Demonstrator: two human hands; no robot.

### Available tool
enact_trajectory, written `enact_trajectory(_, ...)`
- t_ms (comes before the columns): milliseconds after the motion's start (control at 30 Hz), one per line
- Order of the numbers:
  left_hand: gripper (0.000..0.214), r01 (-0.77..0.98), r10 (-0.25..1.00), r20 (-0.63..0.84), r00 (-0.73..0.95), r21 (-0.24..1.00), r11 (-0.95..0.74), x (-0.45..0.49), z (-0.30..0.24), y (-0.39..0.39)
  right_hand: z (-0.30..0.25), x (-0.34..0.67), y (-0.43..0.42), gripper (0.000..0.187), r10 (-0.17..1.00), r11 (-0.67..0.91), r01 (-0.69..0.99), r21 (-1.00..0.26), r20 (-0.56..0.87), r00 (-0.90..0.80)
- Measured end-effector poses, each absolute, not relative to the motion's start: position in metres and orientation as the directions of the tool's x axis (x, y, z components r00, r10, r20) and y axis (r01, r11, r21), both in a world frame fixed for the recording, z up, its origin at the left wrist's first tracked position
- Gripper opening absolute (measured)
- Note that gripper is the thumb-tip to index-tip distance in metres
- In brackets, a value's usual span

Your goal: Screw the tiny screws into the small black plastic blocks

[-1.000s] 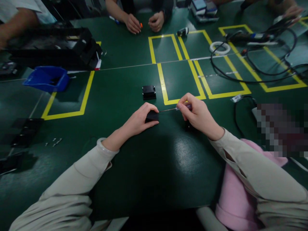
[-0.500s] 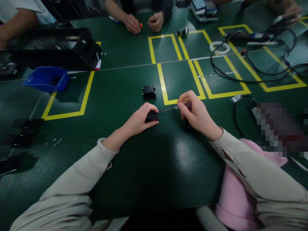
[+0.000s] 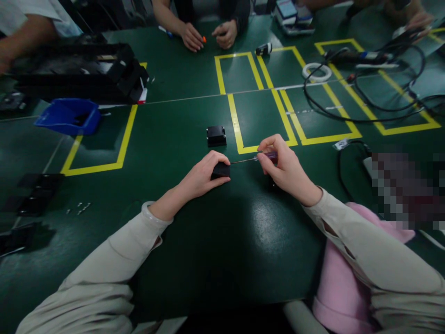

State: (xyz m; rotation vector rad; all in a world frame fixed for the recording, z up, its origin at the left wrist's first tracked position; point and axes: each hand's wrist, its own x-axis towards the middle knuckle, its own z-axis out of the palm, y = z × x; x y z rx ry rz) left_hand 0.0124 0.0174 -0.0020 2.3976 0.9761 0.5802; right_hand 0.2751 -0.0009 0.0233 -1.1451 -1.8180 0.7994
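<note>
A small black block (image 3: 220, 171) sits on the green table, gripped between the thumb and fingers of my left hand (image 3: 201, 175). My right hand (image 3: 282, 162) is closed round the handle of a screwdriver (image 3: 246, 160), which lies nearly level. Its thin shaft points left and its tip meets the block's right side by my left fingertips; the exact contact is too small to make out. Just beyond my left hand stands a similar black block (image 3: 216, 135) with bright screws at its sides. Under my right hand a dark piece (image 3: 272, 183) is mostly hidden.
Several loose screws (image 3: 82, 208) lie at left, near black parts (image 3: 38, 192). Behind them are a blue bin (image 3: 69, 116) and a black crate (image 3: 79, 74). Cables (image 3: 365, 116) and a white tape ring (image 3: 316, 72) lie at right. Across the table are a co-worker's hands (image 3: 225, 35).
Both hands keep their hold on the block and the screwdriver. The whole view has shifted slightly; otherwise little differs.
</note>
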Motion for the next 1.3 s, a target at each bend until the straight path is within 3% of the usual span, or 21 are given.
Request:
enact_trajectory(700, 0.031, 0.51, 0.732, 0.195, 0.653, 0.601, -0.615, 0.011, -0.0013, 0.0175, 0.0199, 0.2755, -0.0005, 0.016, 0.941, 0.316, 0.373, -0.873, 0.239, -0.238)
enact_trajectory(1033, 0.044, 0.548, 0.761, 0.169, 0.626, 0.6, -0.583, 0.0097, -0.0038, 0.018, 0.0176, 0.2755, -0.0004, 0.011, 0.943, 0.314, 0.356, -0.88, 0.246, -0.223)
enact_trajectory(1300, 0.039, 0.536, 0.744, 0.185, 0.642, 0.586, -0.608, 0.0108, -0.0018, 0.0186, 0.0193, 0.2737, 0.0, 0.009, 0.945, 0.314, 0.372, -0.873, 0.251, -0.21)
